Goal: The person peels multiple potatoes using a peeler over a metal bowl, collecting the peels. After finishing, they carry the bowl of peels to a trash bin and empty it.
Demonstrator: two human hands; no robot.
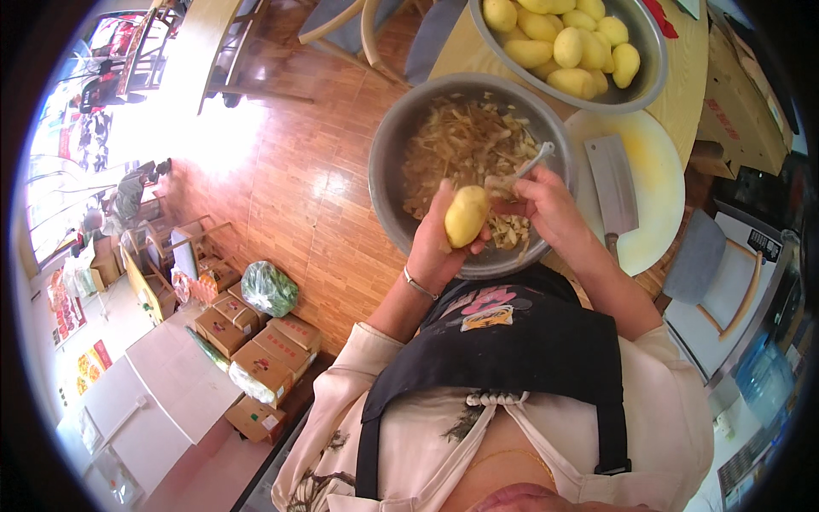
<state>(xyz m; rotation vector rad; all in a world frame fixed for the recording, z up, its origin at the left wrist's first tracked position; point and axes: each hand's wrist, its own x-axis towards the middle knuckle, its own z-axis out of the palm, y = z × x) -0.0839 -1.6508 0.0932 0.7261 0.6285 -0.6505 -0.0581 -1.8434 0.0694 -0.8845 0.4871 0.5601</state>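
Observation:
My left hand holds a peeled yellow potato over a large metal basin. In my right hand is a peeler with a pale handle, its head mostly hidden by peel and fingers beside the potato. Brown and yellow potato peelings lie in the basin below both hands. A second metal basin with many peeled potatoes stands beyond, at the upper right. Right of the peelings basin, a cleaver lies flat on a round white cutting board.
The wooden table carries the basins and the board. Chairs stand beyond it, and another chair is at the right. Cardboard boxes and a bag of green vegetables are at the lower left.

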